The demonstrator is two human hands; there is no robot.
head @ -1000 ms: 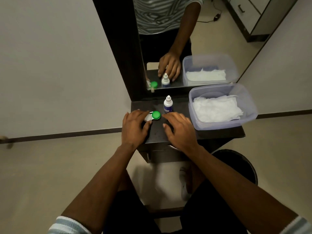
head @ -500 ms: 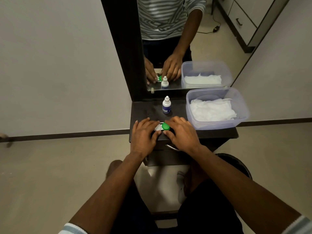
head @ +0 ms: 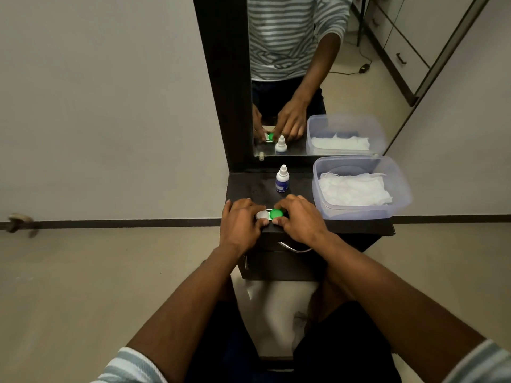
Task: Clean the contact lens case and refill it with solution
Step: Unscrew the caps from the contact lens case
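Slid toward the front edge, the contact lens case point(head: 269, 214), 1 white and 1 green cap, sits pinched between both hands point(head: 273, 222).

The contact lens case point(head: 269, 214) lies flat near the front edge of the dark counter point(head: 249, 186), one cap white on the left, one green on the right, both still on. The solution bottle point(head: 282, 179), small and white with a blue label and pointed capped tip, stands upright behind it.
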